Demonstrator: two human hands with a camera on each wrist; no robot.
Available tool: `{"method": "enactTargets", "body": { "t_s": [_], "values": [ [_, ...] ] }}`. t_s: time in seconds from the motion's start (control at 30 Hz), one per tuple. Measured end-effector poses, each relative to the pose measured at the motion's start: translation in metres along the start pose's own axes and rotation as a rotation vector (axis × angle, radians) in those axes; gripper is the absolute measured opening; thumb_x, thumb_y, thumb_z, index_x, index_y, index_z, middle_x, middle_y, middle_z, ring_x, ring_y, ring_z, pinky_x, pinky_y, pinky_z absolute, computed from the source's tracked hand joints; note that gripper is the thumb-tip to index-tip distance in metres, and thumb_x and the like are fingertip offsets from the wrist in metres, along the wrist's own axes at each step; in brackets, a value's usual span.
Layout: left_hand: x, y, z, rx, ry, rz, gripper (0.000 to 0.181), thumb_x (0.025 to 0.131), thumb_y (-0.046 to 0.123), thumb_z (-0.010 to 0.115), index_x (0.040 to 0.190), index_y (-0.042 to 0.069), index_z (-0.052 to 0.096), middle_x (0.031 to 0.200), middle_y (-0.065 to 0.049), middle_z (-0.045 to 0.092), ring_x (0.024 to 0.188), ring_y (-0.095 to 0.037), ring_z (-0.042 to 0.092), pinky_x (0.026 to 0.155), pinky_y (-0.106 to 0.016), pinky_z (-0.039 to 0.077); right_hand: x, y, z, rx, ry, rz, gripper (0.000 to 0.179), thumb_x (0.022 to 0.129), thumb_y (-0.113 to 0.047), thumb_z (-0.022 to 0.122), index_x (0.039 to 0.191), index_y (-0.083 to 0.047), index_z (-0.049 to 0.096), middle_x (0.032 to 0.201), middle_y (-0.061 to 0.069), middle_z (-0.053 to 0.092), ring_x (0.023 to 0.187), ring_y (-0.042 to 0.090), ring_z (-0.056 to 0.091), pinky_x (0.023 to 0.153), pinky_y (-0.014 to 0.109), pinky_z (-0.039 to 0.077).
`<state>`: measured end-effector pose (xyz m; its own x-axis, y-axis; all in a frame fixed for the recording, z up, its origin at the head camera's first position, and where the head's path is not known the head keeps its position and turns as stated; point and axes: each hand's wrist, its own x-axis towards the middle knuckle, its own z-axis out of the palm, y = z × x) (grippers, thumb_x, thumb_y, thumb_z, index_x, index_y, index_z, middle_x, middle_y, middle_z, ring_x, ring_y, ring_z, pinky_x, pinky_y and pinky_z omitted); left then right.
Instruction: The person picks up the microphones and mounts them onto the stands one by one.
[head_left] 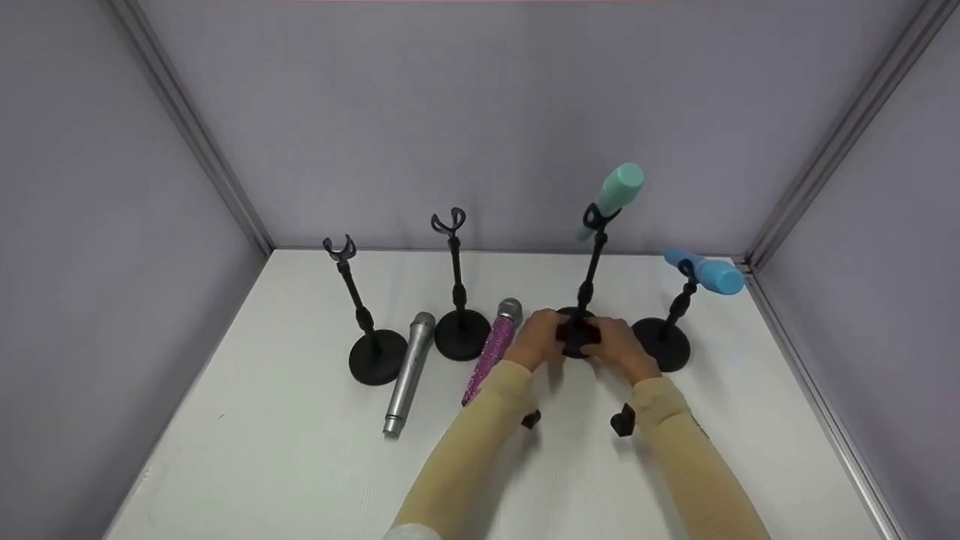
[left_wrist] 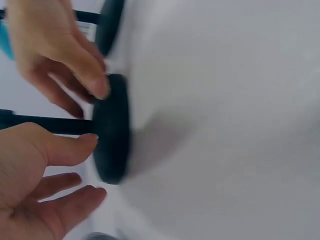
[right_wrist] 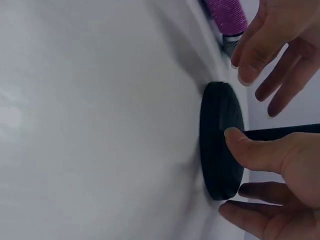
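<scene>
Both hands are at the round black base [right_wrist: 220, 150] of a microphone stand [head_left: 593, 266] on the white table. A mint-green microphone [head_left: 621, 187] lies tilted in the stand's clip. My right hand [head_left: 622, 349] grips the base from the right, thumb on its top and fingers at its edge in the right wrist view. At the left side, my left hand [head_left: 536, 341] has its thumb and fingers loosely spread around the rim; the right wrist view shows a small gap there. Beside the left forearm lies a purple glittery microphone [head_left: 495, 349] with a silver head.
Right of the hands, a shorter stand [head_left: 664, 343] bears a blue microphone [head_left: 709, 271]. Two stands with bare clips, one far left [head_left: 379, 356] and one nearer the middle [head_left: 463, 335], flank a silver microphone [head_left: 409, 375]. Grey panels [head_left: 480, 112] enclose the table's back and sides.
</scene>
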<state>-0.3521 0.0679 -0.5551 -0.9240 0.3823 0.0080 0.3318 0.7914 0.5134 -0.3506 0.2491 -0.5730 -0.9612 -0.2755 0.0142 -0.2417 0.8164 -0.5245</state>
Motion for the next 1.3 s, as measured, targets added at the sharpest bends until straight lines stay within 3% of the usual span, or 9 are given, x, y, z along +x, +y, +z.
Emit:
{"method": "enactTargets", "body": {
  "t_s": [0.17, 0.27, 0.5, 0.73, 1.07, 1.3],
  "values": [
    [-0.023, 0.008, -0.023, 0.001, 0.064, 0.171, 0.035, 0.090, 0.002, 0.074, 0.125, 0.008, 0.074, 0.122, -0.015, 0.074, 0.115, -0.029, 0.070, 0.103, -0.039, 0.056, -0.016, -0.011, -0.007, 0.049, 0.101, -0.032, 0.032, 0.092, -0.003, 0.071, 0.122, 0.008, 0.069, 0.121, 0.028, 0.072, 0.115, 0.046, 0.067, 0.101, 0.058, 0.053],
    [-0.042, 0.009, -0.036, 0.012, 0.105, 0.206, 0.040, 0.091, 0.004, 0.074, 0.131, 0.006, 0.070, 0.132, -0.019, 0.070, 0.122, -0.031, 0.068, 0.105, -0.040, 0.056, -0.025, -0.019, -0.009, 0.073, 0.134, -0.032, 0.032, 0.094, -0.006, 0.070, 0.123, 0.009, 0.068, 0.120, 0.028, 0.072, 0.111, 0.045, 0.069, 0.097, 0.057, 0.055],
    [-0.090, -0.015, -0.046, 0.054, 0.199, 0.185, 0.049, 0.089, 0.011, 0.078, 0.137, 0.011, 0.067, 0.143, -0.019, 0.063, 0.130, -0.033, 0.064, 0.104, -0.046, 0.056, -0.042, -0.037, -0.006, 0.148, 0.128, -0.015, 0.033, 0.096, -0.011, 0.071, 0.124, 0.007, 0.068, 0.120, 0.025, 0.073, 0.106, 0.038, 0.071, 0.092, 0.052, 0.058],
    [-0.130, -0.049, -0.046, -0.066, 0.302, 0.191, 0.049, 0.084, 0.002, 0.079, 0.132, 0.005, 0.069, 0.139, -0.022, 0.065, 0.120, -0.038, 0.068, 0.096, -0.050, 0.059, -0.060, -0.049, 0.008, 0.248, 0.125, -0.044, 0.029, 0.095, -0.008, 0.072, 0.120, 0.007, 0.069, 0.118, 0.027, 0.073, 0.104, 0.039, 0.073, 0.092, 0.053, 0.059],
    [-0.161, -0.081, -0.060, -0.169, 0.337, 0.042, 0.051, 0.087, 0.005, 0.076, 0.137, 0.004, 0.064, 0.144, -0.028, 0.059, 0.131, -0.047, 0.059, 0.105, -0.057, 0.052, -0.047, -0.069, 0.019, 0.234, 0.102, -0.055, 0.030, 0.096, -0.009, 0.070, 0.121, 0.007, 0.069, 0.120, 0.027, 0.072, 0.105, 0.037, 0.073, 0.093, 0.050, 0.059],
    [-0.179, -0.102, -0.072, -0.095, 0.419, 0.019, 0.052, 0.085, 0.008, 0.080, 0.135, 0.004, 0.066, 0.142, -0.029, 0.060, 0.131, -0.047, 0.058, 0.109, -0.057, 0.050, -0.040, -0.086, 0.019, 0.264, 0.100, -0.034, 0.033, 0.095, -0.010, 0.072, 0.121, 0.009, 0.068, 0.117, 0.028, 0.072, 0.103, 0.037, 0.073, 0.092, 0.050, 0.060]
  ]
}}
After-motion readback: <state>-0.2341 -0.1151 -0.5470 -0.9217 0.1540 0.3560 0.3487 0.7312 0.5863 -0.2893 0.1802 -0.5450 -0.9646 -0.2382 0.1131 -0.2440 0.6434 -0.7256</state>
